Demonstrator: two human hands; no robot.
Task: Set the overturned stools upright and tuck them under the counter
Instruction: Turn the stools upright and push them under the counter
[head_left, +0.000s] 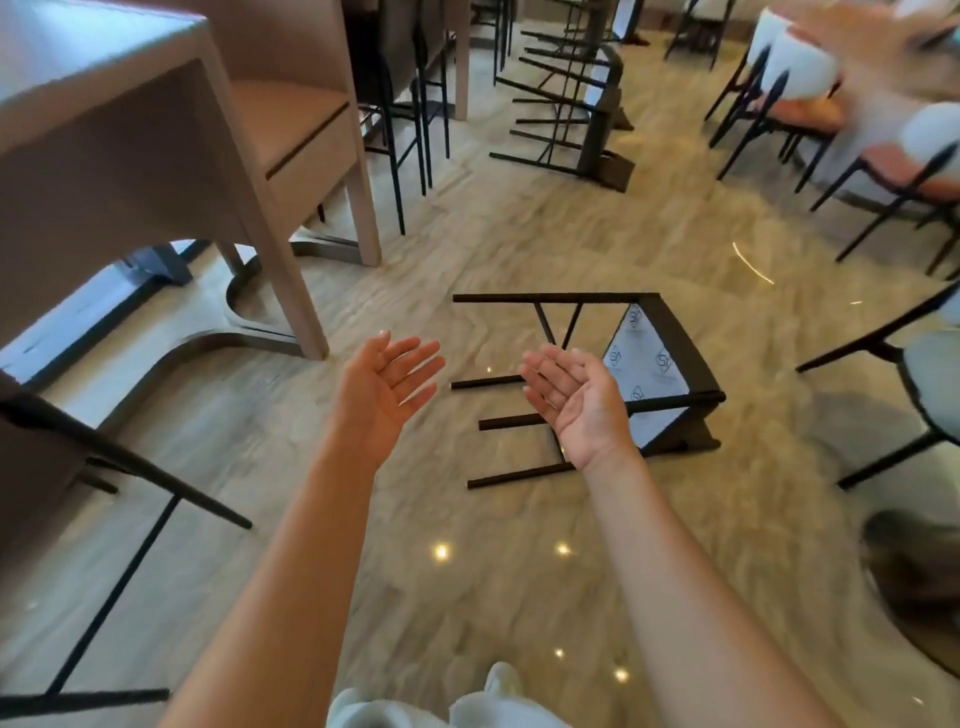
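The tabletop (104, 104) is standing at my left. I am holding my left hand (384, 384) and right hand (576, 400) spread, palms up, gripping nothing, getting ready to scoop up the stool (685, 353) lying sideways on the floor (467, 519) just ahead.

You have a highly glossy floor (493, 587) underfoot, stone-like with beige veining, polished enough to mirror spots of light. The overturned stool (681, 343) on it has thin black legs and frame with a matt, metal-looking finish; its seat underside (641, 366) is lined with a pale sheet printed with logos, cloth or paper you cannot tell. The counter (119, 135) looks smooth, matt beige.
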